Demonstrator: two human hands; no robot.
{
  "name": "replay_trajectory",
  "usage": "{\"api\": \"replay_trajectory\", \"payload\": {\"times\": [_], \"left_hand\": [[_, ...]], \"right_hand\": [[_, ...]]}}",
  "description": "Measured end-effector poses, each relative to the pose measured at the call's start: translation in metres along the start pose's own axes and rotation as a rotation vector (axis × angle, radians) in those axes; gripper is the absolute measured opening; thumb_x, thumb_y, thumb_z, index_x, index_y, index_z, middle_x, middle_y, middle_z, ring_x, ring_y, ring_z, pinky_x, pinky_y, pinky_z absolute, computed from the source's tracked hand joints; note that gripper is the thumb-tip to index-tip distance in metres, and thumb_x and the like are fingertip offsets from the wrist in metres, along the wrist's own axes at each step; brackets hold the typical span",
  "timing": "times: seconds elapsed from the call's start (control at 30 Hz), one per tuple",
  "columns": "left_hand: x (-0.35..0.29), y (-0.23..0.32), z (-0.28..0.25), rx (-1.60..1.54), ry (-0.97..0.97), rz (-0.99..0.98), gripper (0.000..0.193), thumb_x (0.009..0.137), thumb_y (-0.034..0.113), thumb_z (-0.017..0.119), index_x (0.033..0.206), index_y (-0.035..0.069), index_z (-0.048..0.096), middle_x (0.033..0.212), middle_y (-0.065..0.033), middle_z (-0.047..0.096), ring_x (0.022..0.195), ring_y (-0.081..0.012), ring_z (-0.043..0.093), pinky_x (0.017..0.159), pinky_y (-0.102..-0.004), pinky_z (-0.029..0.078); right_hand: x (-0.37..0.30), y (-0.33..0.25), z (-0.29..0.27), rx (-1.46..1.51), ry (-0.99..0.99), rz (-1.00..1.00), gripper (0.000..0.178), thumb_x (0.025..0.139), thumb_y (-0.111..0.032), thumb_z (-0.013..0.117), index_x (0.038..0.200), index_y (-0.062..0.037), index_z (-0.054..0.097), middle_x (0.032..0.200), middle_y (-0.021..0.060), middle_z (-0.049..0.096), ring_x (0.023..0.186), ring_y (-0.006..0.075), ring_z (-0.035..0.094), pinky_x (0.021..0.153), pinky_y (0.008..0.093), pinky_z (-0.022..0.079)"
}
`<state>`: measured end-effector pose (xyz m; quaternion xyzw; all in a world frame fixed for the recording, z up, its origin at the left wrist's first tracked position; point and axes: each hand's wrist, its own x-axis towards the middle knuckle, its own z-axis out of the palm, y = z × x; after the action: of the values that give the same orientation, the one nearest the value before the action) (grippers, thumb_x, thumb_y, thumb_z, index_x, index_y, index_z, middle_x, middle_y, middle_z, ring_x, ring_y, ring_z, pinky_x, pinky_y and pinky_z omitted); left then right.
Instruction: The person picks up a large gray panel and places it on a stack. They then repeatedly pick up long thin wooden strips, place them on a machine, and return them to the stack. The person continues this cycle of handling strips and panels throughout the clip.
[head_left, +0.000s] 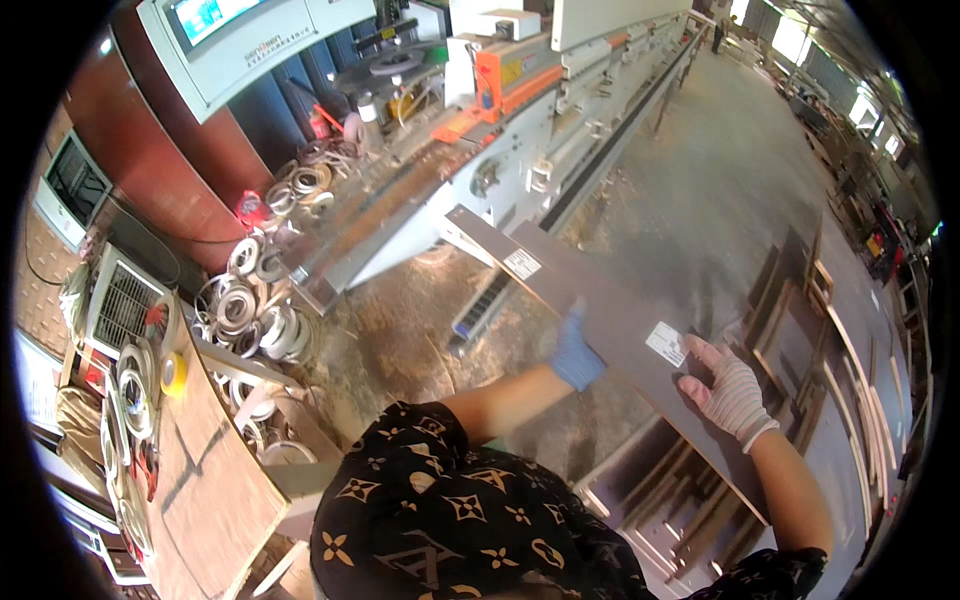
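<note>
One long grey panel (625, 310) here, just right of the blue-gloved left hand (578, 350) and under the fingers of the white-gloved right hand (732, 390). Long axis runs ahead-left to back-right; both hands seem on it, so neither's nearer. Right fingers loosely spread on top; left ones partly hidden, can't tell their grip. Orange-and-white machine (488, 85) well ahead.

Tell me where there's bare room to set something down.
Plywood top: bare near end, bordered by coils at left and a yellow roll beyond. Grey floor: open between the long machine and stacked boards. Crowded: beneath the near end of the dark panel, and right of the plywood among heaped coils.
</note>
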<state>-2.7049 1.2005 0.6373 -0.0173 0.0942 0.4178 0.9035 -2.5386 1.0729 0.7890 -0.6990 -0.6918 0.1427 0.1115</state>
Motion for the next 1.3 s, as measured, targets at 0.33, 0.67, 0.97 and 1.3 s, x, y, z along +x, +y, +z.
{"api": "replay_trajectory", "payload": {"times": [0.33, 0.67, 0.97, 1.3], "left_hand": [[0.135, 0.133, 0.0, 0.131, -0.005, 0.026, 0.049, 0.09, 0.045, 0.042, 0.122, 0.007, 0.045, 0.121, -0.0137, 0.052, 0.11, -0.03, 0.051, 0.096, -0.0439, 0.041], [0.253, 0.19, -0.061, -0.238, -0.18, 0.065, 0.043, 0.089, 0.047, 0.042, 0.1, 0.007, 0.055, 0.094, -0.0087, 0.061, 0.086, -0.0209, 0.058, 0.078, -0.0329, 0.048], [0.333, 0.181, -0.041, -0.116, 0.546, 0.71, 0.017, 0.087, 0.008, 0.051, 0.104, 0.009, 0.049, 0.092, -0.0065, 0.058, 0.077, -0.0218, 0.06, 0.06, -0.0369, 0.051], [0.375, 0.304, -0.092, 0.547, 0.838, 0.84, 0.026, 0.088, 0.023, 0.053, 0.111, 0.012, 0.046, 0.088, -0.0046, 0.06, 0.068, -0.0157, 0.06, 0.053, -0.0342, 0.051]], "right_hand": [[0.2, 0.04, 0.074, 0.241, 0.046, 0.03, 0.055, 0.072, -0.025, 0.069, 0.121, -0.0068, 0.051, 0.107, 0.0173, 0.058, 0.097, 0.0277, 0.057, 0.087, 0.0333, 0.043], [0.35, 0.119, 0.16, 0.604, -0.01, 0.014, 0.031, 0.084, -0.004, 0.057, 0.115, -0.0012, 0.054, 0.082, -0.0023, 0.055, 0.07, 0.0068, 0.05, 0.065, 0.0206, 0.043], [0.481, 0.148, 0.149, 0.459, -0.053, -0.274, 0.027, 0.089, -0.013, 0.053, 0.112, -0.0023, 0.058, 0.086, 0.0012, 0.059, 0.077, 0.0094, 0.05, 0.071, 0.0226, 0.044], [0.571, 0.089, 0.147, 0.335, -0.032, -0.37, 0.031, 0.087, -0.028, 0.054, 0.111, -0.0078, 0.059, 0.094, 0.0154, 0.064, 0.084, 0.0284, 0.061, 0.076, 0.0324, 0.046]]}}
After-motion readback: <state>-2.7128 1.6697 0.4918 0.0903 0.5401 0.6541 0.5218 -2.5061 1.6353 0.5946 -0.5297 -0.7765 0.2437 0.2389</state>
